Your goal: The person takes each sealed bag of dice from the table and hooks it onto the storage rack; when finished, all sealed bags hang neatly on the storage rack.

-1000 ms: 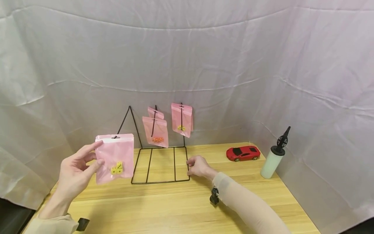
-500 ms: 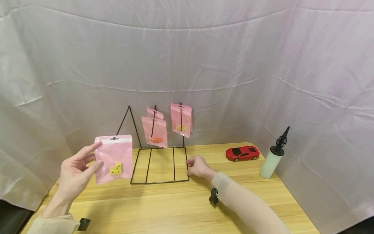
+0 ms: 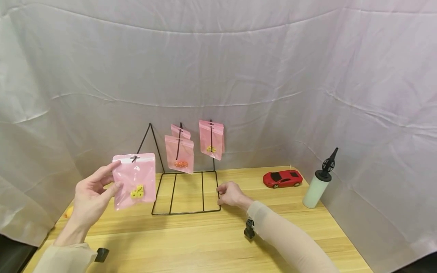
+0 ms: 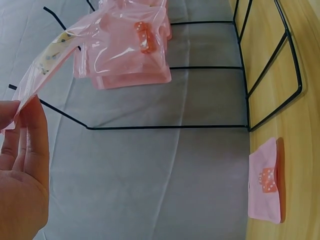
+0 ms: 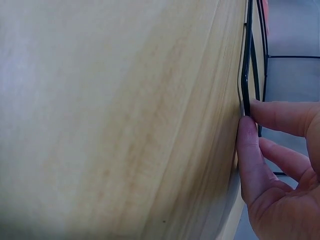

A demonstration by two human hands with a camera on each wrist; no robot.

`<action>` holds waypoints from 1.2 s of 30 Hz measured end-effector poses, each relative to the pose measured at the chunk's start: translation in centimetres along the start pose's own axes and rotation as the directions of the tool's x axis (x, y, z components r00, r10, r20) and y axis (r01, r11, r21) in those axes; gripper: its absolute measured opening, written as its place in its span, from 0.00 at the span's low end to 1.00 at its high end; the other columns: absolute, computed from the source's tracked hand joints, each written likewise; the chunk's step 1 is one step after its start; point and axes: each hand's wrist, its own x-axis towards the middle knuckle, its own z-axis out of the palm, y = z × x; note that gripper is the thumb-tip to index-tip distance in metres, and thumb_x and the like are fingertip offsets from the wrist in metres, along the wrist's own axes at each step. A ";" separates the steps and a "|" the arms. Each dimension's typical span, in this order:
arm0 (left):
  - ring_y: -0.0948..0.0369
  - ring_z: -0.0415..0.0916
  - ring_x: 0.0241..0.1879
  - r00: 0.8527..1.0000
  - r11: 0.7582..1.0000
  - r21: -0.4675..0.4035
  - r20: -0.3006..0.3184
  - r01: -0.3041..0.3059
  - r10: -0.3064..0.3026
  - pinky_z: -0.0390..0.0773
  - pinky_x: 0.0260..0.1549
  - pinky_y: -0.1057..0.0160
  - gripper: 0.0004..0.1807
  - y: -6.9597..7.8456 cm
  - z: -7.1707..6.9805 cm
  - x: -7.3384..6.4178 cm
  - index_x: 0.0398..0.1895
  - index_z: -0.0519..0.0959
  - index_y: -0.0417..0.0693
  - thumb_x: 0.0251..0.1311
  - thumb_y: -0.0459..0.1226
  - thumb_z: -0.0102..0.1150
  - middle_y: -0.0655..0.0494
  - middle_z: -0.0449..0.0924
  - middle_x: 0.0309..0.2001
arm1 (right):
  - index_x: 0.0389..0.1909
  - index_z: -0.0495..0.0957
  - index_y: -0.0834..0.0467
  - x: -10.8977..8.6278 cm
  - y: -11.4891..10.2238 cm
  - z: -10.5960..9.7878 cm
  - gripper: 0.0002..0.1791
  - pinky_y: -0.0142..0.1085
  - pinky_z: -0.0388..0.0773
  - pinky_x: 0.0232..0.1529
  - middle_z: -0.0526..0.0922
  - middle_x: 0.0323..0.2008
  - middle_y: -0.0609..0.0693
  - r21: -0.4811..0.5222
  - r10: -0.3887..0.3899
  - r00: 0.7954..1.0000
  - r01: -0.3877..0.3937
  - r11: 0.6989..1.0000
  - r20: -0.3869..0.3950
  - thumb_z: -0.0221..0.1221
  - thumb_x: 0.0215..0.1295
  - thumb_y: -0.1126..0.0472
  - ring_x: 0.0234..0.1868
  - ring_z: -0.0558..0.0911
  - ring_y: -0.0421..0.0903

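My left hand [image 3: 92,197] pinches the left edge of a pink zip bag [image 3: 128,174] between thumb and fingers. Several yellow dice [image 3: 137,192] sit low in the bag. Its hang hole is at the front tip of the left hook [image 3: 141,142] of a black wire display rack [image 3: 187,212], and a bit of black wire shows in front of the bag. Down at the rack's base, my right hand [image 3: 232,194] pinches the right side wire [image 5: 246,75]. More pink bags hang on the other hooks: a bag with orange dice [image 3: 179,151] in the middle, a bag with yellow dice [image 3: 209,138] on the right.
A pink bag with orange dice [image 4: 265,182] lies on the wooden table beside the rack in the left wrist view. To the right stand a red toy car [image 3: 282,179] and a pale green hand pump with a black nozzle [image 3: 317,189]. Grey cloth [image 3: 252,76] surrounds the back and sides.
The left hand has raised the bag slightly, and more of the hook tip shows in front of its hole. The right hand keeps its grip on the base.
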 end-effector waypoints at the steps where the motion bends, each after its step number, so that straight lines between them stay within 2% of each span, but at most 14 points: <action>1: 0.70 0.93 0.42 1.000 1.000 0.002 -0.003 0.008 -0.008 0.65 0.14 0.62 0.35 0.0 0.0 0.1 0.73 0.78 0.26 0.60 0.07 0.59 0.61 0.96 0.47 | 0.59 0.90 0.63 0.0 0.0 0.0 0.29 0.49 0.90 0.64 0.93 0.48 0.54 0.000 0.000 1.000 0.000 1.000 0.000 0.79 0.53 0.70 0.52 0.89 0.49; 4: 0.70 0.92 0.42 1.000 1.000 0.014 -0.008 0.021 -0.021 0.66 0.14 0.64 0.34 -0.1 0.0 0.3 0.73 0.79 0.28 0.62 0.08 0.60 0.62 0.97 0.46 | 0.59 0.90 0.63 0.0 -0.1 0.0 0.29 0.48 0.90 0.63 0.93 0.49 0.54 0.000 0.002 1.000 -0.002 1.000 0.002 0.79 0.53 0.70 0.52 0.89 0.49; 8: 0.71 0.92 0.41 0.999 0.999 0.031 -0.015 0.032 -0.032 0.74 0.17 0.70 0.34 -0.3 0.0 0.5 0.73 0.79 0.29 0.63 0.09 0.60 0.63 0.97 0.44 | 0.60 0.90 0.63 -0.1 -0.2 0.0 0.29 0.49 0.90 0.64 0.93 0.50 0.55 0.002 0.010 1.000 -0.010 1.000 0.006 0.80 0.54 0.70 0.54 0.89 0.50; 10: 0.72 0.91 0.41 0.999 0.998 0.049 -0.019 0.041 -0.040 0.69 0.15 0.69 0.34 -0.4 0.0 0.7 0.73 0.79 0.30 0.64 0.09 0.61 0.65 0.97 0.44 | 0.61 0.89 0.63 -0.1 -0.2 0.0 0.30 0.49 0.90 0.65 0.93 0.51 0.55 0.005 0.014 1.000 -0.014 1.000 0.008 0.80 0.54 0.70 0.54 0.89 0.50; 14: 0.74 0.89 0.41 0.999 0.994 0.096 -0.017 0.047 -0.045 0.53 0.13 0.55 0.33 -0.6 0.1 1.1 0.74 0.79 0.31 0.65 0.11 0.62 0.69 0.96 0.45 | 0.61 0.89 0.63 -0.2 -0.2 0.0 0.30 0.49 0.90 0.66 0.93 0.51 0.56 0.009 0.018 1.000 -0.018 1.000 0.009 0.79 0.54 0.70 0.55 0.89 0.50; 19: 0.74 0.87 0.39 0.998 0.990 0.130 -0.016 0.054 -0.052 0.50 0.13 0.52 0.33 -0.8 0.1 1.6 0.75 0.79 0.33 0.66 0.13 0.63 0.71 0.96 0.46 | 0.62 0.89 0.63 -0.2 -0.2 -0.1 0.30 0.49 0.89 0.66 0.93 0.52 0.56 0.007 0.022 1.000 -0.022 1.000 0.007 0.79 0.55 0.70 0.55 0.89 0.51; 23: 0.74 0.82 0.28 0.998 0.988 0.139 -0.023 0.061 -0.058 0.47 0.12 0.52 0.33 -1.1 0.0 2.1 0.75 0.79 0.33 0.66 0.13 0.62 0.72 0.96 0.43 | 0.62 0.89 0.63 -0.3 -0.4 -0.2 0.29 0.50 0.89 0.66 0.92 0.52 0.56 0.001 0.018 1.000 -0.018 1.000 0.012 0.79 0.56 0.70 0.56 0.89 0.52; 26: 0.75 0.79 0.23 0.998 0.986 0.154 -0.018 0.064 -0.062 0.48 0.12 0.52 0.33 -1.3 -0.1 2.5 0.75 0.79 0.34 0.67 0.13 0.62 0.73 0.96 0.42 | 0.62 0.89 0.63 -0.3 -0.4 -0.2 0.29 0.51 0.89 0.66 0.92 0.52 0.57 -0.005 0.013 1.000 -0.013 1.000 0.012 0.79 0.56 0.70 0.56 0.88 0.52; 31: 0.76 0.82 0.26 0.997 0.986 0.150 -0.013 0.076 -0.075 0.48 0.12 0.52 0.34 -1.7 -0.1 3.1 0.76 0.79 0.38 0.68 0.14 0.62 0.73 0.96 0.42 | 0.62 0.89 0.64 -0.2 -0.4 -0.2 0.29 0.51 0.89 0.67 0.92 0.52 0.56 -0.007 0.007 1.000 -0.007 1.000 0.008 0.80 0.56 0.70 0.56 0.88 0.52; 33: 0.76 0.86 0.31 0.997 0.988 0.131 -0.012 0.084 -0.083 0.52 0.12 0.55 0.34 -1.8 -0.1 3.4 0.76 0.79 0.38 0.68 0.14 0.62 0.72 0.96 0.42 | 0.62 0.89 0.64 -0.1 -0.3 -0.1 0.29 0.51 0.89 0.67 0.92 0.52 0.56 -0.007 0.003 1.000 -0.003 1.000 0.008 0.80 0.56 0.70 0.56 0.88 0.52; 36: 0.76 0.90 0.35 0.996 0.988 0.126 -0.016 0.093 -0.092 0.63 0.13 0.66 0.34 -2.0 0.0 3.7 0.77 0.79 0.39 0.68 0.15 0.62 0.72 0.96 0.42 | 0.62 0.89 0.64 -0.1 -0.2 -0.1 0.29 0.51 0.89 0.66 0.92 0.52 0.56 -0.007 0.001 1.000 -0.001 1.000 0.007 0.80 0.56 0.70 0.55 0.88 0.52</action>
